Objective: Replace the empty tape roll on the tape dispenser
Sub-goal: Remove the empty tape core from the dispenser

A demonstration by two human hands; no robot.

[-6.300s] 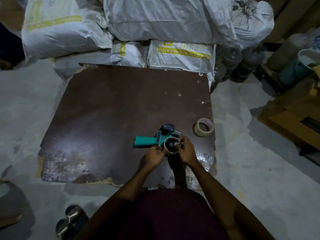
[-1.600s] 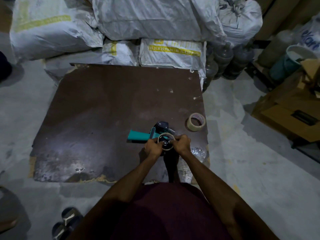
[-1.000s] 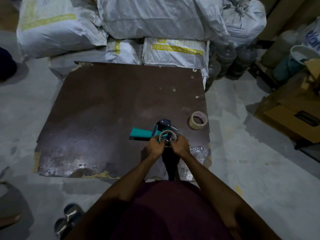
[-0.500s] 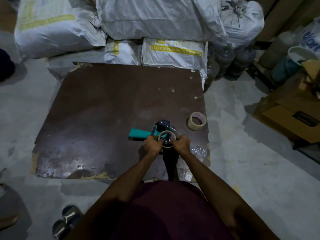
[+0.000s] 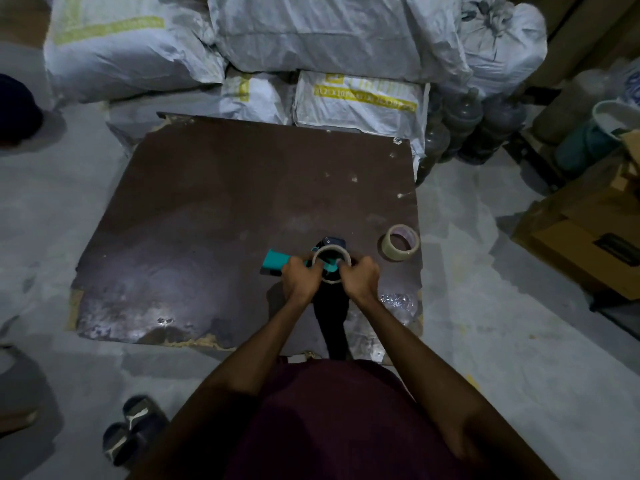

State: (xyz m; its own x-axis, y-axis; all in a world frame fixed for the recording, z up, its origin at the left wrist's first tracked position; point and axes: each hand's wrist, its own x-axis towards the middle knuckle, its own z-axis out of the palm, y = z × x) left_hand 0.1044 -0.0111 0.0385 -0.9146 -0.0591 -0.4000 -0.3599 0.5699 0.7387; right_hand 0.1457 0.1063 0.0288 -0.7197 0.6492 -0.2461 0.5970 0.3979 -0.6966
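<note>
A teal-handled tape dispenser [image 5: 273, 262] lies on the dark brown board [image 5: 214, 216], handle pointing left. A pale thin tape roll ring [image 5: 330, 251] sits over the dispenser's hub, tilted up. My left hand [image 5: 300, 277] grips the ring's left side and my right hand [image 5: 358, 277] grips its right side. A second tape roll [image 5: 400, 242] lies flat on the board to the right, apart from my hands. Whether the ring is on or off the hub is hidden by my fingers.
Crumpled clear plastic [image 5: 396, 301] lies near the board's front right corner. White sacks [image 5: 311, 39] stack behind the board, dark bottles [image 5: 464, 126] and cardboard boxes [image 5: 585, 233] stand to the right. Sandals [image 5: 131, 431] rest on the concrete floor at the lower left.
Both hands have stayed on the ring at the dispenser; the ring now looks tilted up more over the hub. The second roll has not moved.
</note>
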